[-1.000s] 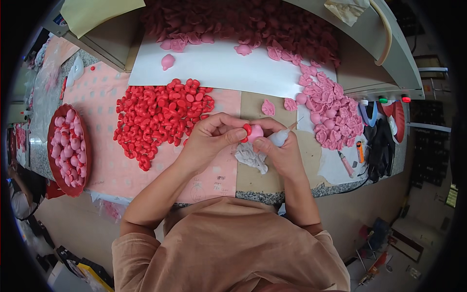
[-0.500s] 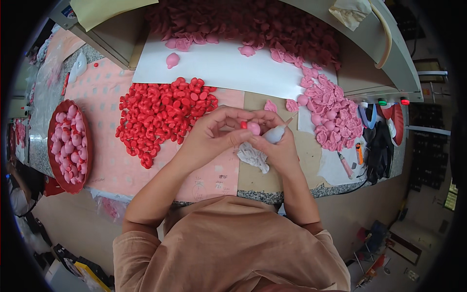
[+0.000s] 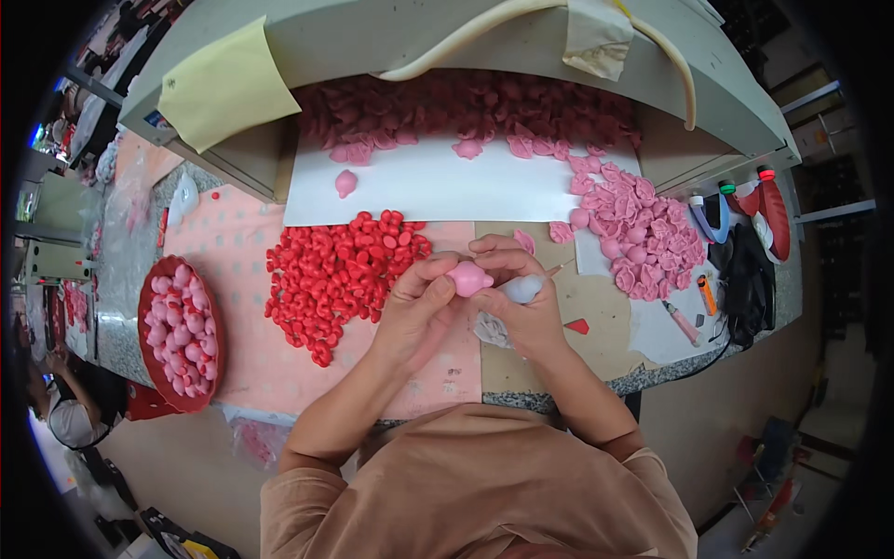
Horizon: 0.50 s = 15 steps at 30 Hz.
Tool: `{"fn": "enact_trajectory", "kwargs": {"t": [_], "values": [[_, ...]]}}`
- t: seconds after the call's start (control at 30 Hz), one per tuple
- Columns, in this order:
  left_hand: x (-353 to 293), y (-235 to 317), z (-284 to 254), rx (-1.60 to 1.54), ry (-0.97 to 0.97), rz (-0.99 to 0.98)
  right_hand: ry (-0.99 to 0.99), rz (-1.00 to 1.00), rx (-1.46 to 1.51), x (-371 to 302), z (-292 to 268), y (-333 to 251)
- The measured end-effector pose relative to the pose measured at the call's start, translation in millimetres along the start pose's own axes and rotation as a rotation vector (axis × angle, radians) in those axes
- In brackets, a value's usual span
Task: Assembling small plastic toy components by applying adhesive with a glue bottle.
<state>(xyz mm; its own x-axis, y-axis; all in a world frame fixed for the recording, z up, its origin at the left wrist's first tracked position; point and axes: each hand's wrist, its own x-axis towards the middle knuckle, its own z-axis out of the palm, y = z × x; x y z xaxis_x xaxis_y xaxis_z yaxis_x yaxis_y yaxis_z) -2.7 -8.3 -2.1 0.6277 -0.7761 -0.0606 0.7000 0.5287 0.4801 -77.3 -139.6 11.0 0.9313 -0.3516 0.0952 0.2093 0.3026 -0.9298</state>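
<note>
Between the fingertips of my two hands is a small pink rounded piece (image 3: 470, 278) with pointed nubs. My left hand (image 3: 416, 306) pinches it with thumb and forefinger. My right hand (image 3: 533, 317) steadies its other side, and also keeps a translucent squeeze bottle (image 3: 523, 289) with a thin nozzle tucked against the palm. A crumpled white cloth (image 3: 492, 330) lies beneath my hands, partly covered by them. To the left of my hands spreads a heap of small glossy red parts (image 3: 340, 289). Whether a red part is on the hidden side of the pink piece, I cannot tell.
A red bowl (image 3: 221, 359) of pink-and-red pieces stands at the left table edge. Thin pink petal-like parts (image 3: 643, 228) are heaped at right and under a grey hood (image 3: 447, 47). An orange lighter (image 3: 707, 295), a tube (image 3: 683, 323) and a black cloth-like item (image 3: 745, 284) lie far right.
The view has tilted, so the table sits lower in the picture. The pink piece has been turned in my fingers; the red part seen beside it earlier is out of sight.
</note>
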Motion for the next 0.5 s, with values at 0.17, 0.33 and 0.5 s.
{"fn": "enact_trajectory", "kwargs": {"t": [0.17, 0.33, 0.5], "values": [[-1.9, 4.7, 5.5, -0.030, -0.022, 0.169, -0.110, 0.021, 0.284, 11.0, 20.6, -0.5], [-2.7, 5.6, 0.6, 0.045, 0.009, 0.201, -0.054, 0.035, 0.518, 9.7, 35.9, 10.8], [-2.3, 1.7, -1.0, 0.028, 0.066, 0.157, -0.042, 0.052, 0.678, 8.4, 35.4, 15.5]]}}
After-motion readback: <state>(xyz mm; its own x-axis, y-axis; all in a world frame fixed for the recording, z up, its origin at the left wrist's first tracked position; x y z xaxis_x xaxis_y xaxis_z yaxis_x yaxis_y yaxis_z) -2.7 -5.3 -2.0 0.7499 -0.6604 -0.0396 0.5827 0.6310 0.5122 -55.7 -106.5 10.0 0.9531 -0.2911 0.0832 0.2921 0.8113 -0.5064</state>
